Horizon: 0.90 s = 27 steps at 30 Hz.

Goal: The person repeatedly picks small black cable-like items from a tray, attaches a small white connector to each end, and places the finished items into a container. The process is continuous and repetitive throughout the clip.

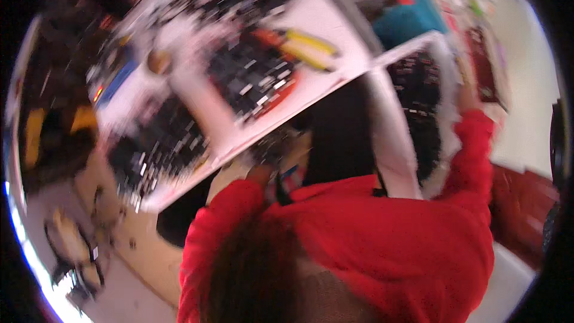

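Note:
Motion smears much of the picture. My right hand [469, 97], at the end of a red sleeve, is beside the far right side of a white-rimmed box [452, 69] full of small black pieces [417, 113]. Whether it grips the rim cannot be made out, and its fingers are blurred. Below the table's front edge, my left hand [260, 174] is near a container of small dark pieces [272, 148]. Its fingers are smeared, and anything held is hidden.
The white table [335, 9] carries several heaps of black pieces [251, 75]. Pliers with yellow handles [311, 49], a roll of tape [159, 61] and a blue strip [118, 82] lie among them. A teal bin [406, 24] stands behind the box. A red piece of furniture [521, 215] is at right.

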Motion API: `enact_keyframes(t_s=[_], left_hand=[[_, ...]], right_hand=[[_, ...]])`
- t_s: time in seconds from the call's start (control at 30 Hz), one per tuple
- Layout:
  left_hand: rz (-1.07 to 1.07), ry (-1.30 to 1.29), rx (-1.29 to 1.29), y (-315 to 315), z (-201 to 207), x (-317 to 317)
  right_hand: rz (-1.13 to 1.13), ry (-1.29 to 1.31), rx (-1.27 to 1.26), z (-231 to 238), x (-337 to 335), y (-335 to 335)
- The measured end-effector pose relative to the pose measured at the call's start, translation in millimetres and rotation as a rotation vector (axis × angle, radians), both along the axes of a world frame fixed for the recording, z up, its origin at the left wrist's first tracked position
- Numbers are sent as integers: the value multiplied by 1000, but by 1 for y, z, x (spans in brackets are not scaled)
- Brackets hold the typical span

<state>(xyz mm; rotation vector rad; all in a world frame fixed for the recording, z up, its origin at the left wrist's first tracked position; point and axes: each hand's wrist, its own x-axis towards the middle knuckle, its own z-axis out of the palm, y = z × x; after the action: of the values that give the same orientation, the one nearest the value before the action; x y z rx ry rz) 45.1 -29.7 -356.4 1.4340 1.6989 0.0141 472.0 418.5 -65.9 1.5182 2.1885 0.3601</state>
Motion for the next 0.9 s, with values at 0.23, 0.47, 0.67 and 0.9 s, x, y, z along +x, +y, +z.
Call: enact_keyframes(t_s=[0.23, 0.47, 0.67, 0.9], left_hand=[[-299, -4, -182, 17, -24, 13], [-365, -11, -179, 20, -50, -4], [-332, -14, -71, 2, -63, -9], [-188, 171, -105, -24, -99, -11]], right_hand=[[-288, 75, -229, 1, -60, -32], [-313, 236, -149, 27, -35, -54], [-108, 772, 197, 20, -82, -74], [365, 1219, -382, -24, -210, -219]])
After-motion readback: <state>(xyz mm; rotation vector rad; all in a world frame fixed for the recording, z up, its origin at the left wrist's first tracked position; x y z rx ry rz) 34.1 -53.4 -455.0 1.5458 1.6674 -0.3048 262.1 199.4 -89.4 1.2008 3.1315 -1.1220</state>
